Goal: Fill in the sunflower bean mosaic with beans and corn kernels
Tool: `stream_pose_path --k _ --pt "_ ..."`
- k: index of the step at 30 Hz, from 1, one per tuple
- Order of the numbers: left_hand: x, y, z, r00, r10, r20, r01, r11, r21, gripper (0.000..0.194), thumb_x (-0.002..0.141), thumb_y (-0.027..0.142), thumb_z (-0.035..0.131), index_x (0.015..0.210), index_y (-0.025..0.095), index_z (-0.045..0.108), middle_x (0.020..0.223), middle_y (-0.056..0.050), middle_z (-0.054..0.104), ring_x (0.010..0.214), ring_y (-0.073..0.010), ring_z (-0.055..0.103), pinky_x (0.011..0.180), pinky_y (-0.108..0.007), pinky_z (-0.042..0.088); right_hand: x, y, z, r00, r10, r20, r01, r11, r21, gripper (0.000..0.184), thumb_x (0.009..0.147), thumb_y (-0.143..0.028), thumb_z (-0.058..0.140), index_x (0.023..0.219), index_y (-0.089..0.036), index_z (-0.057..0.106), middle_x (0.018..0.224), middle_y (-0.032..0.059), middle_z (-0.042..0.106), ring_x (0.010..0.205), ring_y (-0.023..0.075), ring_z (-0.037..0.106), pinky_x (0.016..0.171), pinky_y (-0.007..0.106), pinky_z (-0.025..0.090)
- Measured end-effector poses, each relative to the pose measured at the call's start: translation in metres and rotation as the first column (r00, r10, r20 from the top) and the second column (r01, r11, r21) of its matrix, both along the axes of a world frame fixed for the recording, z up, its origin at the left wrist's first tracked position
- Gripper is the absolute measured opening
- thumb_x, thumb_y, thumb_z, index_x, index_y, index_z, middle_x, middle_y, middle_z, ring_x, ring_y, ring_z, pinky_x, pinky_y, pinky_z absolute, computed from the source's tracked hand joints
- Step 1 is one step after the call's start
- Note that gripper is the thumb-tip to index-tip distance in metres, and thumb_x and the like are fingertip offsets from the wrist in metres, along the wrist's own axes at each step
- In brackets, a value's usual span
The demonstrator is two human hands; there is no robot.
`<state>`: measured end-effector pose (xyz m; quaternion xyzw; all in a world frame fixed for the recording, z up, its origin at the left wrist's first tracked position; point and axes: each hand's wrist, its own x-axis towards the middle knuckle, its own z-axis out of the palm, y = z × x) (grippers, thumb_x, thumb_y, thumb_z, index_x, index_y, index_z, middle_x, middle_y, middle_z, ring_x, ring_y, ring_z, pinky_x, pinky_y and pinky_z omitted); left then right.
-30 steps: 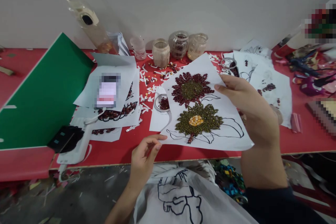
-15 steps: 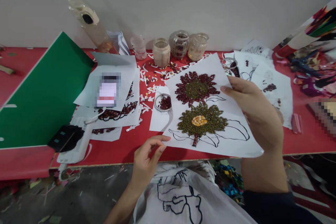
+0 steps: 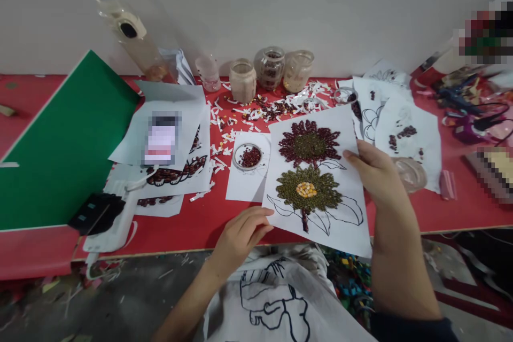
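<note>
A white sheet with a seed mosaic [image 3: 352,235] is tilted up above the front of the table. It bears two flowers, one of dark red beans with a green centre, one of green beans with yellow corn kernels in the middle, plus outlined leaves. My right hand [image 3: 379,171] grips its right edge, thumb on the front, other fingers partly hidden behind. At the lower left corner, my left hand [image 3: 244,232] has its fingertips lightly on the sheet, the thumb just below the edge. A small round dish of red beans [image 3: 248,157] lies left of the sheet on white paper [image 3: 240,187].
Jars [image 3: 242,81] stand along the wall amid scattered paper shreds and beans [image 3: 276,109]. To the left lie a phone [image 3: 161,139] on papers, a white power strip [image 3: 116,219] and a green board [image 3: 68,155]. More bean pictures [image 3: 420,155] and a clear lid [image 3: 409,173] lie right.
The seed-mosaic sheet has come lower and slightly right, turned more upright in view, uncovering the bean dish. My right hand moved down with it; my left hand followed the corner rightward.
</note>
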<state>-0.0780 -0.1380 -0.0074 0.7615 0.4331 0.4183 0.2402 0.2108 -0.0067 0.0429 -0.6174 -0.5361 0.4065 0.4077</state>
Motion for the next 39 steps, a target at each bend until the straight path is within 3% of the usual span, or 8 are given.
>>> stream_pose_path --k 4,11,18,27,31,35,37,39 --pt "-0.003 0.001 -0.003 0.996 -0.003 -0.084 0.005 1.0 0.03 0.013 0.105 0.022 0.047 0.096 0.018 0.056 0.105 -0.007 0.073 0.102 -0.0151 0.07 0.089 -0.029 0.062 0.005 0.005 -0.025 0.997 0.051 0.064 -0.056 0.995 0.081 0.023 0.083 -0.036 0.062 0.103 -0.025 0.066 0.091 0.0026 0.072 0.079 0.0204 0.066 0.071 0.034 0.053" --pt "-0.002 0.001 -0.014 0.978 -0.063 -0.198 0.079 0.994 0.075 0.017 0.105 0.02 0.045 0.097 0.017 0.06 0.101 -0.007 0.072 0.098 -0.0182 0.069 0.088 -0.036 0.062 0.003 0.004 -0.059 0.93 0.029 0.367 -0.084 0.987 0.135 0.021 0.085 -0.035 0.051 0.097 -0.021 0.063 0.086 0.0054 0.069 0.078 0.0217 0.062 0.073 0.036 0.05" --pt "0.001 0.005 -0.022 0.965 -0.115 -0.235 0.119 0.993 0.004 0.024 0.107 0.023 0.04 0.096 0.015 0.06 0.104 -0.009 0.07 0.099 -0.0177 0.066 0.085 -0.033 0.061 -0.007 0.008 -0.066 0.816 -0.105 0.569 0.005 0.985 0.174 0.026 0.086 -0.027 0.046 0.101 -0.019 0.065 0.08 0.0093 0.067 0.071 0.0235 0.058 0.071 0.036 0.043" --pt "0.001 0.014 -0.013 0.95 -0.159 -0.268 0.148 0.987 -0.06 0.021 0.106 0.024 0.044 0.096 0.019 0.062 0.105 -0.004 0.072 0.094 -0.0169 0.065 0.086 -0.034 0.056 -0.013 0.02 -0.07 0.694 -0.203 0.691 0.085 0.976 0.201 0.038 0.087 -0.026 0.044 0.114 -0.013 0.066 0.084 0.0165 0.071 0.078 0.0314 0.063 0.073 0.04 0.044" --pt "-0.011 0.038 -0.01 0.956 -0.102 -0.273 0.085 0.994 -0.075 0.019 0.105 0.03 0.046 0.097 0.02 0.06 0.097 -0.004 0.07 0.09 -0.0169 0.065 0.079 -0.031 0.056 -0.015 0.021 -0.069 0.683 -0.226 0.694 0.075 0.968 0.241 0.042 0.087 -0.024 0.044 0.122 -0.01 0.064 0.093 0.0184 0.072 0.085 0.031 0.063 0.079 0.044 0.047" --pt "-0.025 0.082 -0.009 0.945 0.015 -0.326 -0.035 0.998 -0.055 0.018 0.103 0.035 0.05 0.108 0.021 0.059 0.11 -0.008 0.067 0.109 -0.025 0.06 0.094 -0.044 0.053 -0.025 0.014 -0.056 0.687 -0.246 0.684 0.013 0.945 0.327 0.042 0.091 -0.025 0.046 0.13 -0.013 0.059 0.123 0.0199 0.064 0.113 0.0329 0.055 0.098 0.051 0.043" --pt "-0.029 0.104 -0.012 0.936 0.058 -0.348 -0.077 0.996 -0.042 0.021 0.103 0.037 0.05 0.115 0.022 0.058 0.121 -0.009 0.064 0.121 -0.0271 0.055 0.106 -0.05 0.046 -0.039 0.01 -0.049 0.699 -0.171 0.694 -0.134 0.923 0.362 0.037 0.096 -0.026 0.044 0.127 -0.017 0.061 0.121 0.0181 0.064 0.116 0.0334 0.052 0.1 0.054 0.041" --pt "-0.033 0.121 -0.018 0.924 0.097 -0.371 -0.119 0.992 -0.037 0.03 0.101 0.041 0.051 0.125 0.023 0.055 0.136 -0.012 0.057 0.134 -0.0299 0.047 0.114 -0.055 0.038 -0.06 0.008 -0.045 0.69 0.028 0.724 -0.324 0.906 0.274 0.032 0.098 -0.025 0.043 0.121 -0.02 0.065 0.117 0.0149 0.066 0.11 0.0307 0.056 0.099 0.049 0.044"
